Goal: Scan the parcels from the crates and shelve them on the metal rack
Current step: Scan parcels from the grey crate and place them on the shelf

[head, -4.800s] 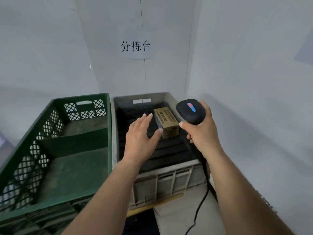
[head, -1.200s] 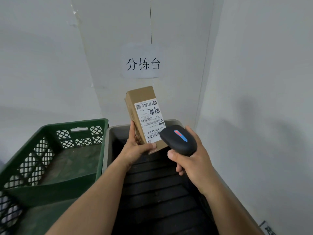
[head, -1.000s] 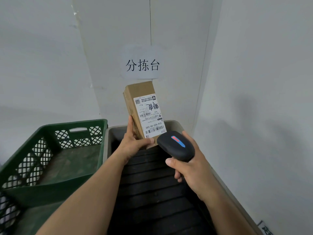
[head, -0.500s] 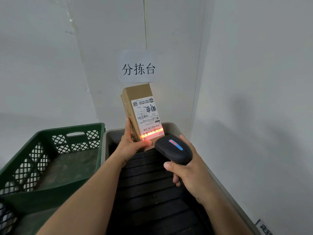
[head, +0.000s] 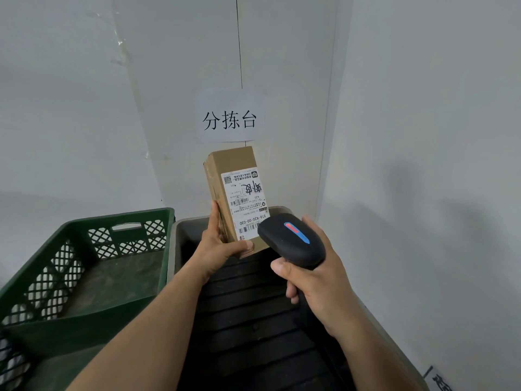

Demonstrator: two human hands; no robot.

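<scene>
One parcel (head: 231, 193), a slim brown cardboard box, is held upright in the air over the back of the grey crate (head: 180, 232), just below the paper sign (head: 229, 117) on the wall. The left hand (head: 217, 246) grips its lower end, thumb across the labelled face and fingers up the side panel. The right hand (head: 315, 283) is wrapped round the handle of the black scanner (head: 290, 241), whose head sits just in front of the lower barcode on the white label (head: 245, 204). No scan light shows on the label. Carried by one end in one hand without sagging, the box looks light and stiff, and its matte board should not slip. A hold across the narrow sides near the middle would likely steady it better for shelving and spare the corners. The green crate (head: 166, 249) stands just beside the grey one. The metal rack is out of view.
</scene>
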